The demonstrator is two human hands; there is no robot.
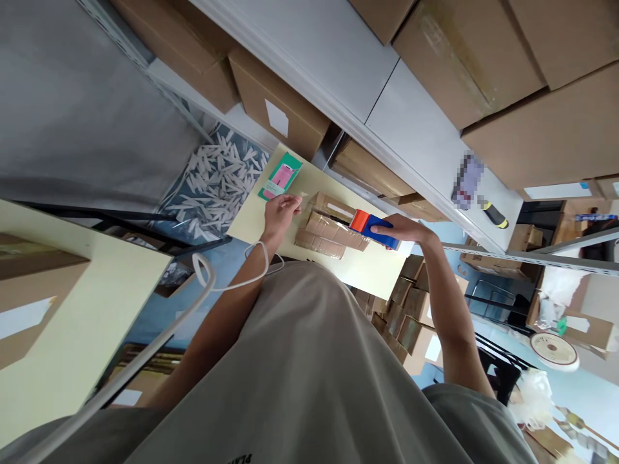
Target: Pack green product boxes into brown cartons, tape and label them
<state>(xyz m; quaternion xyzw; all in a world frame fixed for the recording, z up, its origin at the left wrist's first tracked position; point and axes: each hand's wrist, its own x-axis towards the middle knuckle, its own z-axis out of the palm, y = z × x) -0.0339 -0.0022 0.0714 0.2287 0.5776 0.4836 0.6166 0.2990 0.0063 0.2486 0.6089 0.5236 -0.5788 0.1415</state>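
Note:
A cardboard box [323, 227] with shiny clear tape across it lies on the pale yellow tabletop [372, 276]. At its right end my right hand [405, 229] grips a blue and orange tape dispenser [373, 229], whose orange end touches or overhangs the box. Just left of the box, my left hand [280, 218] is closed with thumb and fingers pinched together. A faint pale bit shows at its fingertips, too small to name. Beyond that hand lies a green card [293, 164] with a pink phone-shaped picture. A white cable [242, 282] crosses my left forearm.
A blue-lined bin of white strips [213, 180] stands left of the table. Cartons [285, 106] fill the shelf [333, 58] behind it. A yellow-black handled tool [496, 214] rests on the upper shelf. Folded cardboard [411, 309] lies below right, and another yellow table [62, 322] stands left.

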